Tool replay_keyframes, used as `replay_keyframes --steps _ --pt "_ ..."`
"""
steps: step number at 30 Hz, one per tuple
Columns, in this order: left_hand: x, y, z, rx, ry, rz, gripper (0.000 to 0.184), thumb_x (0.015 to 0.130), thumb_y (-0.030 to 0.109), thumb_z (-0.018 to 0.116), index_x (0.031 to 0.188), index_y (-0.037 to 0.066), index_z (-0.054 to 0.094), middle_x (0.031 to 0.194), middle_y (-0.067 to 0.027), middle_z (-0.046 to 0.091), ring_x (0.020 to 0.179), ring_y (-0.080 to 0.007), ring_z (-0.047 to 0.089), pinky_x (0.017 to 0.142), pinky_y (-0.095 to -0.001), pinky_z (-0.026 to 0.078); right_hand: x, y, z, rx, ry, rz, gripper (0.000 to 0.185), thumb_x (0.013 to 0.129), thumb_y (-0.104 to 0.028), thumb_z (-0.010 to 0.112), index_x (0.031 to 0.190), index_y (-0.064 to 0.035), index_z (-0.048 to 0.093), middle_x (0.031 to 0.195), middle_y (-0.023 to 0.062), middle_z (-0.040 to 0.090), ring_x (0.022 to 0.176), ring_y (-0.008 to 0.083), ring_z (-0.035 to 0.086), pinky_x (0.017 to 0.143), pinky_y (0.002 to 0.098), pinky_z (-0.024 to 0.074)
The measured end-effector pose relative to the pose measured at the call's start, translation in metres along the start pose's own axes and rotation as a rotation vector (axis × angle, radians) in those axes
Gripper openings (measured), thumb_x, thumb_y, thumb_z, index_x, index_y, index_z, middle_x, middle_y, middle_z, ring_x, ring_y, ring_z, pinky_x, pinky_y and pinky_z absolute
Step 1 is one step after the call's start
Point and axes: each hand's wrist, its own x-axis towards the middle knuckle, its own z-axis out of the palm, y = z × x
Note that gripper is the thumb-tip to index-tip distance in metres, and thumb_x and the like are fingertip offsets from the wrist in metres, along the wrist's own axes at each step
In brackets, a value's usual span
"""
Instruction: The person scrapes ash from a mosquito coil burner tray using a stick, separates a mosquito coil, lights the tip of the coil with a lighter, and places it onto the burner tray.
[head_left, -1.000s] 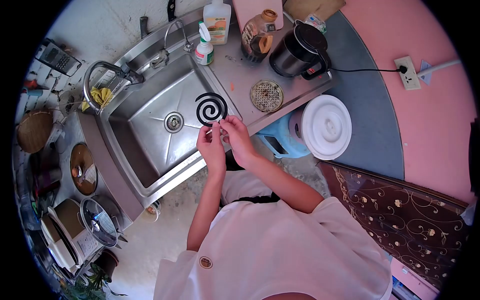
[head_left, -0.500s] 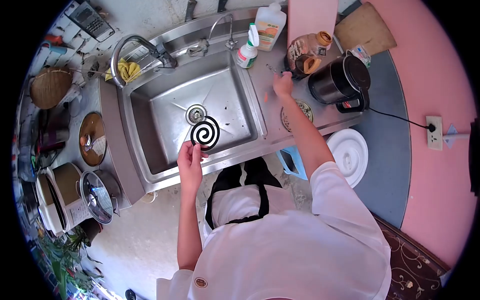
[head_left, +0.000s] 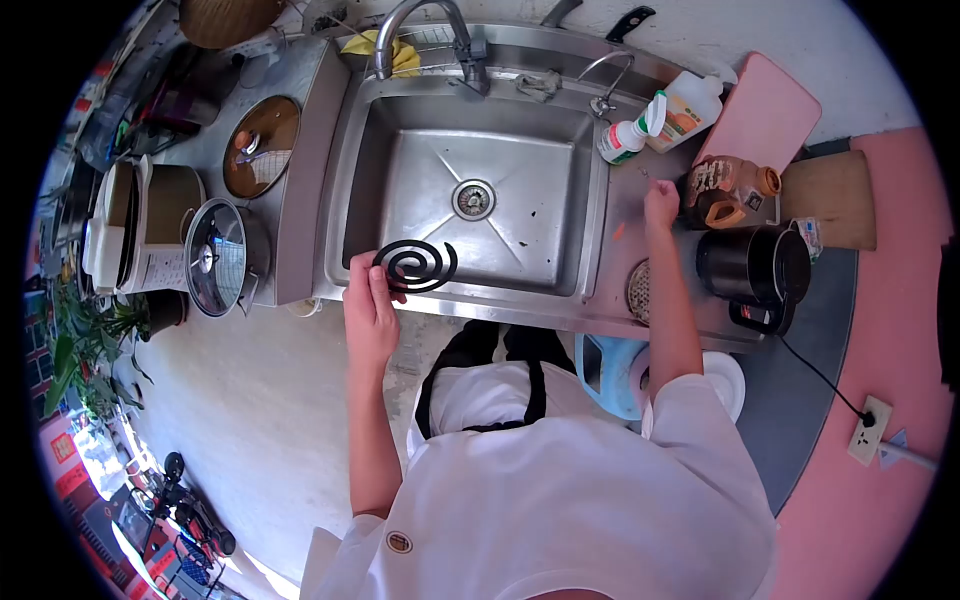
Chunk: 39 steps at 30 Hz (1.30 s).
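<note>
My left hand [head_left: 372,305] pinches the outer edge of a black mosquito coil [head_left: 418,284], holding it over the sink's front left rim. The spiral is tilted, its far side over the basin. On the counter right of the sink, my right hand [head_left: 661,205] is closed, fingertips together beside a brown-labelled jug [head_left: 722,183]. A tiny shiny bit shows at its fingertips, too small to name. A round patterned tin [head_left: 638,292] lies partly behind my right forearm. Near that hand is a small orange piece [head_left: 619,231].
The steel sink [head_left: 335,230] has a tap [head_left: 472,65] at its back. A spray bottle [head_left: 625,140] and white jug [head_left: 688,108] stand behind my right hand. A black kettle [head_left: 750,265] with its cord is farther right. A lidded pot [head_left: 220,258] is at left.
The head view has turned, so the sink and counter appear shifted right. The mosquito coil has tipped to a flatter angle in my left hand. My right hand stays closed beside the brown-labelled jug.
</note>
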Motion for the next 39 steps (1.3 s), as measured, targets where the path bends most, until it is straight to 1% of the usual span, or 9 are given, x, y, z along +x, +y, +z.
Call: replay_keyframes --steps 4,9,11,16,26,30,32,35,39 --pt "-0.003 -0.01 -0.008 -0.018 0.044 0.066 0.022 0.1 0.017 0.033 0.1 0.0 0.046 0.072 -0.0079 0.061 0.054 -0.0132 0.055 0.05 -0.0264 0.044 -0.085 -0.066 -0.049 0.521 -0.289 0.076 0.007 0.088 -0.009 0.059 0.085 -0.0034 0.056 0.08 0.0039 0.063 0.07 0.0092 0.057 0.062 0.0227 0.0445" --pt "0.005 -0.039 -0.022 0.252 0.196 0.663 0.017 0.092 0.016 0.048 0.085 0.001 0.053 0.061 -0.0105 0.056 0.048 -0.0254 0.053 0.046 -0.0319 0.041 -0.17 -0.154 -0.088 0.307 -0.493 -0.155 0.009 0.088 -0.009 0.06 0.089 -0.0034 0.052 0.083 0.003 0.061 0.073 0.0087 0.058 0.063 0.0192 0.0429" --pt "0.012 -0.037 -0.018 0.173 0.299 0.714 0.046 0.099 0.033 0.036 0.068 0.001 0.049 0.057 -0.0086 0.053 0.047 -0.0228 0.053 0.045 -0.0322 0.04 -0.198 -0.189 -0.095 0.241 -0.5 -0.201 0.015 0.087 -0.006 0.06 0.099 -0.0016 0.053 0.084 0.0024 0.061 0.074 0.008 0.057 0.065 0.0192 0.0435" --pt "0.024 -0.037 -0.033 0.113 0.282 0.916 0.031 0.099 0.028 0.034 0.089 0.001 0.046 0.054 -0.0085 0.05 0.044 -0.021 0.051 0.044 -0.0302 0.041 -0.251 -0.257 -0.099 -0.073 -0.681 -0.644 0.033 0.076 0.001 0.067 0.108 -0.0016 0.06 0.088 0.0053 0.062 0.071 0.0086 0.054 0.064 0.0214 0.0454" --pt "0.025 -0.028 -0.069 0.177 0.332 1.001 0.028 0.1 0.026 0.033 0.097 0.001 0.045 0.052 -0.0086 0.049 0.043 -0.0205 0.048 0.042 -0.0306 0.041 -0.295 -0.31 -0.078 -0.124 -0.61 -1.283 0.03 0.066 0.006 0.069 0.095 -0.0019 0.064 0.093 0.0102 0.064 0.075 0.0235 0.061 0.063 0.0297 0.0493" --pt "0.026 -0.036 -0.076 0.158 0.35 0.989 0.028 0.1 0.026 0.034 0.1 0.0 0.046 0.052 -0.0087 0.049 0.043 -0.02 0.048 0.042 -0.0301 0.04 -0.303 -0.316 -0.075 -0.107 -0.614 -1.357 0.03 0.063 0.006 0.07 0.091 -0.0011 0.065 0.091 0.0101 0.065 0.074 0.0248 0.06 0.062 0.0306 0.0493" --pt "0.026 -0.04 -0.076 0.052 0.43 0.943 0.027 0.094 0.019 0.044 0.077 0.001 0.051 0.053 -0.0073 0.051 0.047 -0.0243 0.054 0.045 -0.031 0.044 -0.307 -0.319 -0.072 -0.085 -0.588 -1.381 0.027 0.062 0.006 0.071 0.088 -0.0006 0.065 0.087 0.01 0.065 0.073 0.0244 0.06 0.062 0.0309 0.0491" --pt "0.029 -0.042 -0.08 0.067 0.444 0.945 0.023 0.092 0.014 0.045 0.076 0.001 0.053 0.052 -0.0061 0.05 0.046 -0.0236 0.054 0.045 -0.0304 0.043 -0.31 -0.322 -0.068 -0.088 -0.606 -1.355 0.025 0.063 0.005 0.071 0.087 -0.0012 0.065 0.084 0.0092 0.065 0.071 0.0244 0.06 0.061 0.0301 0.0488" --pt "0.035 -0.038 -0.089 0.192 0.296 0.918 0.028 0.098 0.02 0.039 0.096 -0.002 0.056 0.056 -0.0089 0.052 0.046 -0.0195 0.05 0.044 -0.0289 0.039 -0.317 -0.335 -0.063 -0.142 -0.708 -1.24 0.021 0.066 0.005 0.07 0.086 -0.0011 0.065 0.08 0.0093 0.065 0.069 0.0226 0.06 0.06 0.0287 0.0482"
